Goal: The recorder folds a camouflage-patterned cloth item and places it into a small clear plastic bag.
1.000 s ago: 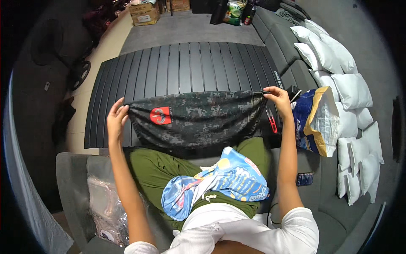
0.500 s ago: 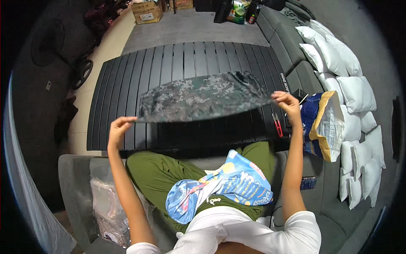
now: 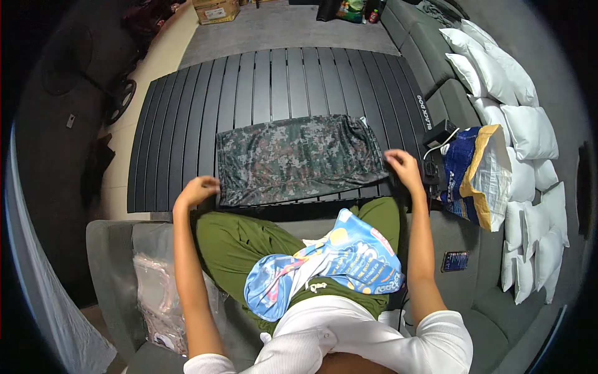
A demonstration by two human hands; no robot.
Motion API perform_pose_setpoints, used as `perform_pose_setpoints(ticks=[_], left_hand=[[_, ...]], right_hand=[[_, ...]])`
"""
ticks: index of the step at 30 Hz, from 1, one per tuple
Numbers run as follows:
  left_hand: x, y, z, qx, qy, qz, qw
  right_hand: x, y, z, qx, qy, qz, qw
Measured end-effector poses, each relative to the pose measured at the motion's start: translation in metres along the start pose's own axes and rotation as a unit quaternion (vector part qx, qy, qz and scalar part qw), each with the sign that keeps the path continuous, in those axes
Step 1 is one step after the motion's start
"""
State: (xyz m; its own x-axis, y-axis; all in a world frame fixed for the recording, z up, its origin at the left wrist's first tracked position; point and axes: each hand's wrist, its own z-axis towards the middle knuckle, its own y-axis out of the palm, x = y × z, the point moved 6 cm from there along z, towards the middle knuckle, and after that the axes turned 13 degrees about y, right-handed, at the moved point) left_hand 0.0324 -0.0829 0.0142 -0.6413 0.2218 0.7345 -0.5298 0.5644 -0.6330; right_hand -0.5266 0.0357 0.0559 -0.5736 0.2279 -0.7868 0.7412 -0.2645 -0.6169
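A rectangular camouflage fabric piece point(image 3: 299, 156) lies nearly flat on the black slatted table point(image 3: 274, 81), its near edge along the table's front. My left hand point(image 3: 200, 189) is at its left edge, fingertips loosely extended and just at the cloth's border. Beside the right edge is my right hand point(image 3: 403, 167), thumb and fingers slightly apart, with no cloth visible between them. Across my lap rests a crumpled light-blue printed cloth point(image 3: 336, 258).
White pillows point(image 3: 529, 131) are heaped along the grey sofa at right. Nearer stand an open blue-and-tan bag point(image 3: 479, 181) and a black box point(image 3: 441, 133) with a white cable. A phone point(image 3: 455, 262) lies on the seat; clear plastic packages point(image 3: 161, 293) lie at my left.
The camouflage fabric, stretched above the table between my hands before, has come down onto it. Both hands have lowered and moved inward. The red-handled snips at right are no longer visible.
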Motion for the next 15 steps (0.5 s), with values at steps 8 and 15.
perform_pose_setpoints(ticks=[8,15], left_hand=[[-0.016,-0.014,0.068,0.334,-0.112,0.081,0.932],[-0.004,-0.004,0.075,0.420,-0.102,0.105,0.896]], right_hand=[[-0.046,0.059,0.098,0.134,0.027,0.003,0.991],[-0.041,0.092,0.120,0.167,0.027,-0.323,0.931]])
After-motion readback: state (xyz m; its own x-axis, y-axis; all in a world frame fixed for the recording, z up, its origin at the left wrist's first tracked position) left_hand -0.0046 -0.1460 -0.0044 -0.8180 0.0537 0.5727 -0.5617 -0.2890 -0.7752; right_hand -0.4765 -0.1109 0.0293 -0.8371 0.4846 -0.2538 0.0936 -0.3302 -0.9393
